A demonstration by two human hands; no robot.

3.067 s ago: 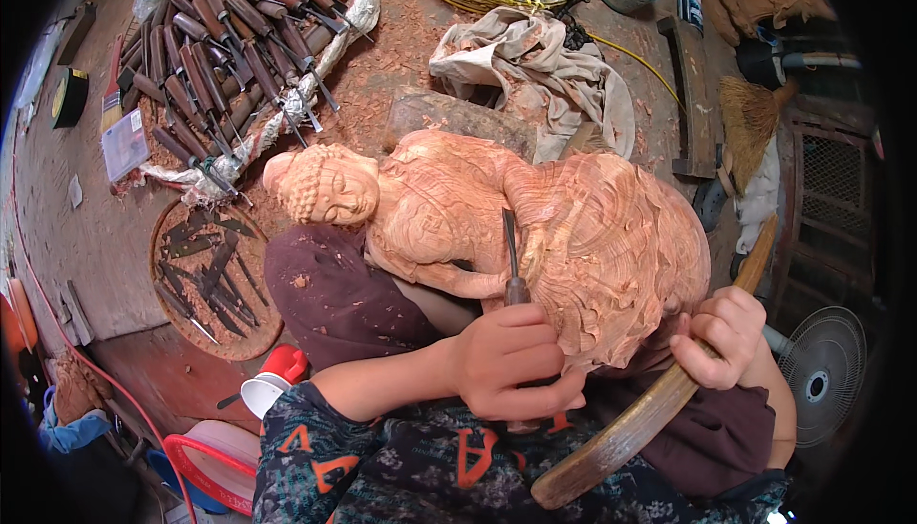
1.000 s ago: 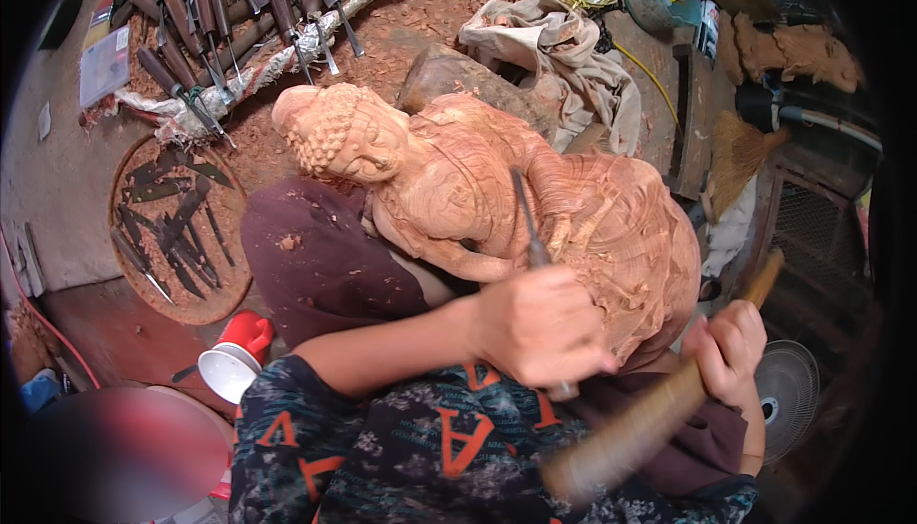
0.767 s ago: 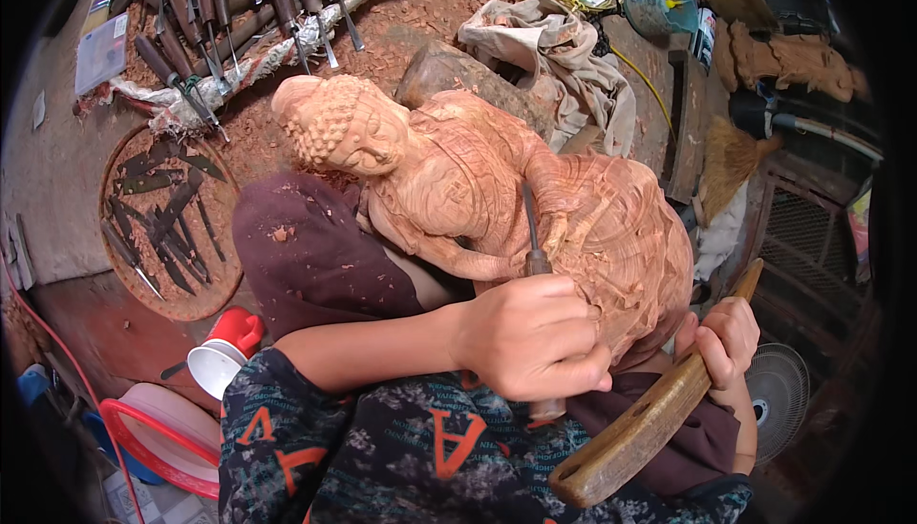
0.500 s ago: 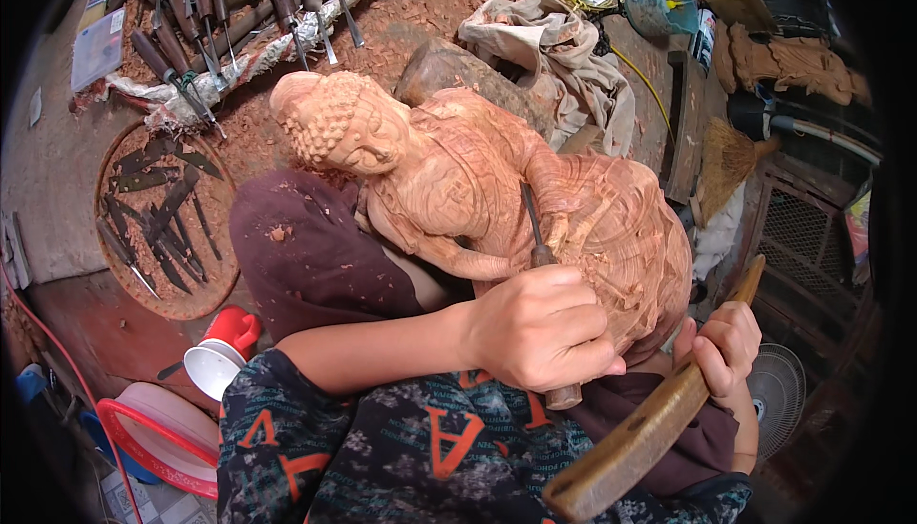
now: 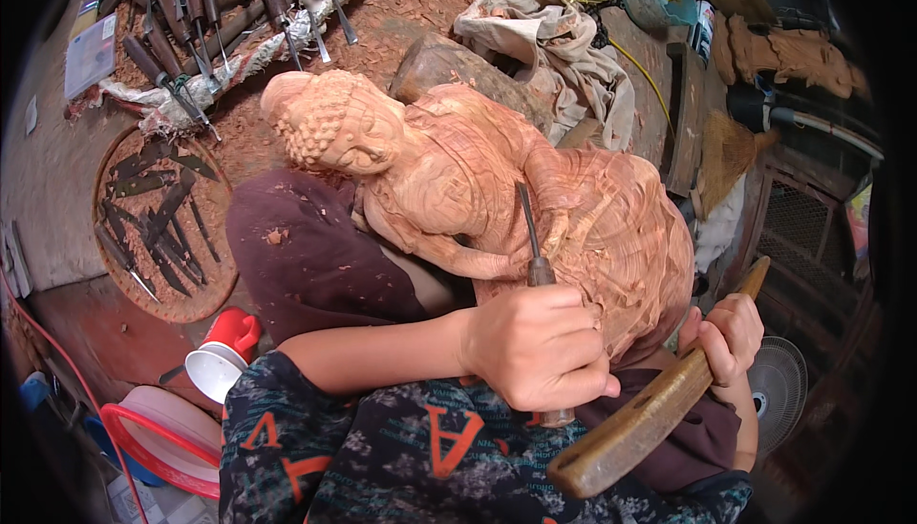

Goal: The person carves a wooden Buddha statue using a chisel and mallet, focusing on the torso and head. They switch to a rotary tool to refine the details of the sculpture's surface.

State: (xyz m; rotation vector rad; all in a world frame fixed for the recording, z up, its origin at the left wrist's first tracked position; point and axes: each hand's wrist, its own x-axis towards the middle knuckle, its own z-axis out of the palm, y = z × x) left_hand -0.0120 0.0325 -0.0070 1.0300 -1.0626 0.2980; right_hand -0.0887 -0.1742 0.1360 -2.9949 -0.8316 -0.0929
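Observation:
A reddish carved wooden statue, a robed figure with a curled-hair head toward the left, lies tilted across my lap. My left hand is closed round the wooden handle of a carving chisel. The chisel's narrow dark blade points away from me, over the statue's chest beside its sleeve; whether the tip touches the wood I cannot tell. In my right hand, near the statue's base, is a wooden mallet. Its thick end hangs down toward my lap, apart from the chisel's butt.
Many chisels lie on a rack at far left, with a round tray of dark blades below it. A red and white cup stands nearby. Behind the statue are a wooden block and cloth. A fan is at right.
My left hand and the chisel have drawn slightly back toward me, so more of the handle shows. The mallet's thick end has risen a little. The statue keeps its place.

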